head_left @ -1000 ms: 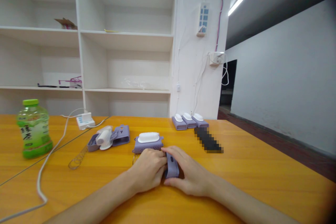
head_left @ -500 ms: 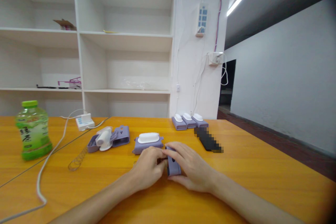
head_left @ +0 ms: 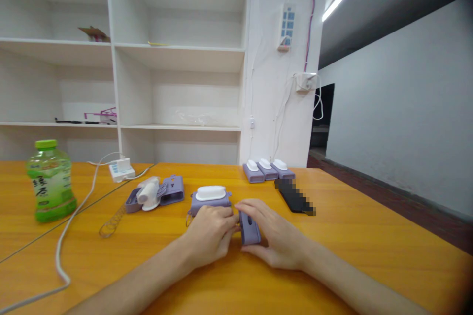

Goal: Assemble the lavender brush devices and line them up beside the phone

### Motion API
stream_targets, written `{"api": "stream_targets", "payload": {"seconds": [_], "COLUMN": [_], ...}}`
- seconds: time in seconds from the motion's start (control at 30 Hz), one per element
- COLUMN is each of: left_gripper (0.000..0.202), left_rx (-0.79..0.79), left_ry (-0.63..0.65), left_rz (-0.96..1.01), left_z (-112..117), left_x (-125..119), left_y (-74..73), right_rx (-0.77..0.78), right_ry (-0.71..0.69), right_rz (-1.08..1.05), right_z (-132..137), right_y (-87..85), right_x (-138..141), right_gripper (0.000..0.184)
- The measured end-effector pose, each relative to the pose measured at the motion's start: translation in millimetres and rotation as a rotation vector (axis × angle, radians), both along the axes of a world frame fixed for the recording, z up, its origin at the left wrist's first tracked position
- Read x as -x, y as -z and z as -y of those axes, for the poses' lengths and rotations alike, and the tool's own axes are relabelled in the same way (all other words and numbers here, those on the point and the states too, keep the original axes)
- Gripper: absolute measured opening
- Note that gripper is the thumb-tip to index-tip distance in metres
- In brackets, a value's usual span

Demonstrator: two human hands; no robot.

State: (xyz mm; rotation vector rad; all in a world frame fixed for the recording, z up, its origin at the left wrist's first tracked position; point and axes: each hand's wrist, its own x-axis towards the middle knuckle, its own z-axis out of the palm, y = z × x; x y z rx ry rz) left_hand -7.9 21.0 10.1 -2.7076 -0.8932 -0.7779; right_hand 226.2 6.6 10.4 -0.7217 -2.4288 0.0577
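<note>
My right hand (head_left: pixel 275 236) grips a purple plastic casing (head_left: pixel 250 229) by its far and near ends, just above or on the table. An oval slot shows in the casing's upper face. My left hand (head_left: pixel 212 234) is closed in a pinch against the casing's left side; what its fingertips hold, if anything, is hidden. Just beyond the left hand lies another purple casing (head_left: pixel 199 206) with a white oval brush (head_left: pixel 210 193) on top. A small wire ring (head_left: pixel 188 218) shows beside its left edge.
Left of centre lie purple parts (head_left: pixel 172 191) with a white fitting (head_left: pixel 149 194) and a coil of thin wire (head_left: pixel 111 224). Three purple casings with white tops (head_left: pixel 269 172) stand at the back, near a black, partly blurred object (head_left: pixel 293 197). A green bottle (head_left: pixel 51 182), white cable (head_left: pixel 58 256) and power strip (head_left: pixel 121 171) are left.
The whole view has shifted slightly to the right. The casing in my right hand is turned a little, with more of its slotted face showing. My left hand stays at its side.
</note>
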Motion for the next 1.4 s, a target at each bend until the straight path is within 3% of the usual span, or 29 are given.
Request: {"api": "stream_targets", "payload": {"seconds": [0.17,0.27,0.33,0.5,0.57,0.63,0.8,0.97,1.1,1.2,1.3,1.4], "left_gripper": [0.026,0.027,0.03,0.04,0.042,0.043,0.05,0.054,0.043,0.036,0.032,0.035], "left_rx": [0.024,0.13,0.32,1.195,1.379,1.439,1.476,1.302,1.302,1.249,0.998,0.798], "left_ry": [-0.078,-0.033,0.002,0.006,0.013,-0.003,0.005,-0.037,0.036,0.053,-0.103,-0.316], "left_rz": [0.096,0.243,0.384,0.92,1.063,1.102,1.017,0.79,0.763,0.692,0.683,0.771], "left_z": [-10,-9,-7,-9,-14,-17,-5,7,2,-4,-14,-34], "left_x": [27,26,16,-3,-3,0,-6,-16,-12,-5,13,49], "left_y": [-8.7,-10.8,-9.3,-0.3,3.4,6.4,6.8,6.5,8.4,-0.6,-20.4,-41.3], "right_rx": [-0.007,0.047,0.082,0.084,0.079,0.069,-0.005,-0.028,-0.002,0.008,0.008,0.021], "right_ry": [0.177,0.223,0.213,0.184,0.185,0.179,0.15,0.142,0.1,0.078,0.085,0.103], "right_rz": [-0.117,-0.155,-0.13,-0.089,-0.119,-0.149,-0.19,-0.189,-0.151,-0.118,-0.1,-0.089], "right_z": [-17,-19,-14,2,5,6,9,11,10,9,10,10], "right_y": [4.8,8.6,10.7,11.7,11.6,12.1,14.5,15.4,16.2,15.7,14.0,13.1], "right_x": [-30,-30,-21,2,8,12,21,28,28,25,22,19], "right_gripper": [0.075,0.075,0.076,0.077,0.073,0.072,0.08,0.087,0.093,0.095,0.083,0.071]}}
